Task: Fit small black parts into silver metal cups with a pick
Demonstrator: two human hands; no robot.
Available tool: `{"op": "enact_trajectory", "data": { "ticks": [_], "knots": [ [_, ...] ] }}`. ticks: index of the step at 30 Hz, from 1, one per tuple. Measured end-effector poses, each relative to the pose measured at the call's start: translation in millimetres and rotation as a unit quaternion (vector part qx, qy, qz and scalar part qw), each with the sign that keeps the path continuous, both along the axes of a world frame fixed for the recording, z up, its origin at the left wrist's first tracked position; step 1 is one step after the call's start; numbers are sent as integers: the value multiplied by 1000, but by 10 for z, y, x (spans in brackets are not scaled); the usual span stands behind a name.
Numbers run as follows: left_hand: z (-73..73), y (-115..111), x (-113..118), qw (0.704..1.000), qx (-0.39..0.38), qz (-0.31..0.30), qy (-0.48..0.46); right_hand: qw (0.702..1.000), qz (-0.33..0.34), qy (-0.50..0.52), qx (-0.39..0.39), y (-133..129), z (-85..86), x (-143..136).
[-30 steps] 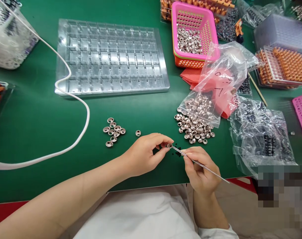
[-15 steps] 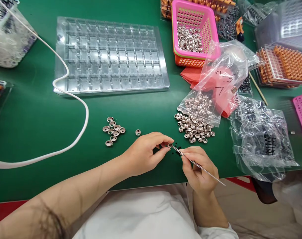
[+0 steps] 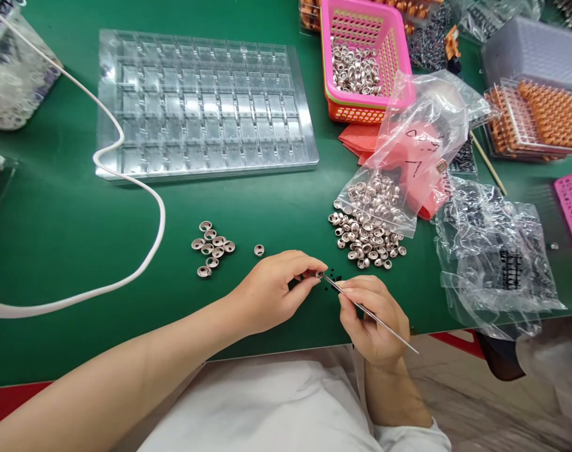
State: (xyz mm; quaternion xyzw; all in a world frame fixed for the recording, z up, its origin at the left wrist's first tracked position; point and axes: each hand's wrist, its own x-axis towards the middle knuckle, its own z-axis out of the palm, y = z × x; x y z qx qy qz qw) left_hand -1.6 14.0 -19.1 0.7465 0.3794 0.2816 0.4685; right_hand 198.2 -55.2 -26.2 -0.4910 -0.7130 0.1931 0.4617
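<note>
Between thumb and fingertips, my left hand [image 3: 279,289] pinches a small silver metal cup [image 3: 319,274]. My right hand [image 3: 377,317] grips a pair of thin metal tweezers [image 3: 375,317] whose tip meets that cup. Fingers hide part of the cup, so what the tip touches inside it cannot be made out. Tiny black pieces [image 3: 335,276] lie on the green table just beyond the tweezers. A large pile of the same metal cups [image 3: 368,242] spreads behind my right hand. To the left sit a small group of cups [image 3: 210,247] and a single cup [image 3: 259,250].
A clear compartment tray [image 3: 205,107] lies at the back left, with a white cable [image 3: 161,220] curving past it. Pink basket [image 3: 365,59], printed plastic bag [image 3: 408,144] and bagged black parts [image 3: 502,257] occupy the right. Orange parts [image 3: 549,119] stand farther right.
The tweezers' tip has shifted slightly left along with my right hand, staying at the cup. My left hand keeps its pinch. The whole view has moved a little.
</note>
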Motion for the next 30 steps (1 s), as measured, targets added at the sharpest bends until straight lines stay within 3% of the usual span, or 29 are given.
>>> {"op": "enact_trajectory", "data": {
  "ticks": [14, 30],
  "knots": [
    [26, 15, 4, 999, -36, 16, -2, 998, 8, -30, 59, -3, -16, -16],
    [52, 35, -6, 997, -73, 15, 4, 998, -1, 6, 64, -6, -20, -16]
  ]
}}
